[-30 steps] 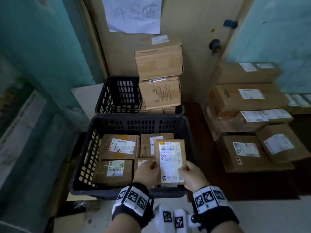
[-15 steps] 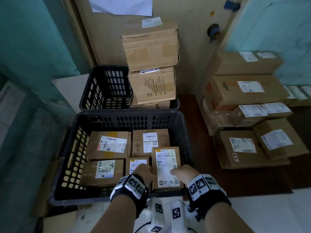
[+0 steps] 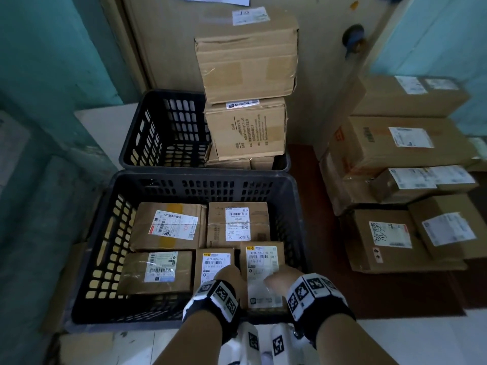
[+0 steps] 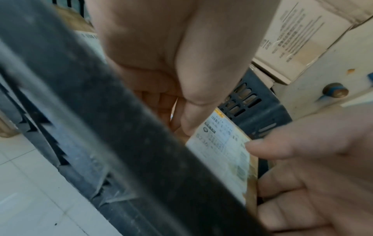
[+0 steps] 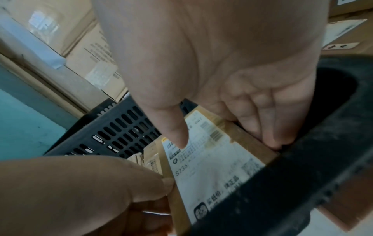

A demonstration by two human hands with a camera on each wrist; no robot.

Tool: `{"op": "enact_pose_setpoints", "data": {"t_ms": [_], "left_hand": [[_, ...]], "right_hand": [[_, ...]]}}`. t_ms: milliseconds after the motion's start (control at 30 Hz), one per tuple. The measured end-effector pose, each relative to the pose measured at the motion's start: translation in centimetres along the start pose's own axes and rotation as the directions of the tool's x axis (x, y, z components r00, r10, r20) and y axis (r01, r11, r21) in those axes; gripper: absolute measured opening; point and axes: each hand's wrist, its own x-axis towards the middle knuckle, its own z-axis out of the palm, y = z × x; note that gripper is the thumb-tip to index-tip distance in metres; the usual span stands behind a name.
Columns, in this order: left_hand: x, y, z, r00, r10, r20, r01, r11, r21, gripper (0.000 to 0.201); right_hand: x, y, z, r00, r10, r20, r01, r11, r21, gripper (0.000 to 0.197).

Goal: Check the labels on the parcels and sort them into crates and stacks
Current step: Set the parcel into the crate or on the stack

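Note:
A small brown parcel (image 3: 263, 259) with a white label reading S236 lies low in the near right corner of the front black crate (image 3: 110, 248). My left hand (image 3: 232, 275) grips its left edge, thumb on top and fingers underneath. My right hand (image 3: 276, 279) grips its right edge, thumb on the label. The left wrist view shows the left hand (image 4: 177, 123) on the parcel (image 4: 222, 153) behind the crate rim (image 4: 121, 127). In the right wrist view the right hand (image 5: 226, 142) holds the parcel (image 5: 212, 172). Whether the parcel rests on the crate floor is hidden.
Several labelled parcels (image 3: 168, 227) fill the rest of the front crate. A second black crate (image 3: 163, 133) behind it holds stacked cartons (image 3: 247, 54) on its right side. More labelled cartons (image 3: 395, 185) are stacked on the floor at the right. A blue wall stands close on the left.
Both hands have lowered the parcel from above the crate rim down into the crate's near right corner, beside another small parcel. The head view has moved closer.

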Motion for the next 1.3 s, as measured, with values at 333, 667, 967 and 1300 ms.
{"op": "enact_pose_setpoints", "data": {"t_ms": [333, 667, 967, 1300], "left_hand": [[1.3, -0.2, 1.1, 1.000, 0.000, -0.023, 0.000, 1.000, 0.018, 0.018], [1.2, -0.3, 1.2, 0.999, 0.034, -0.021, -0.033, 0.998, 0.046, 0.029], [-2.3, -1.3, -0.9, 0.997, 0.056, -0.054, -0.053, 0.997, 0.058, 0.021], [-10.3, -1.3, -8.0, 0.952, 0.178, -0.248, -0.106, 0.955, 0.278, 0.032]], "right_hand": [[2.2, 0.7, 1.5, 0.997, 0.078, -0.002, -0.078, 0.994, 0.070, 0.027], [1.9, 0.8, 1.5, 0.991, 0.113, -0.065, -0.103, 0.985, 0.136, 0.027], [-1.8, -0.8, 0.2, 0.984, 0.024, -0.177, -0.016, 0.999, 0.049, 0.020], [-10.6, -5.9, -1.8, 0.923, -0.269, -0.275, 0.235, 0.960, -0.152, 0.023]]}}
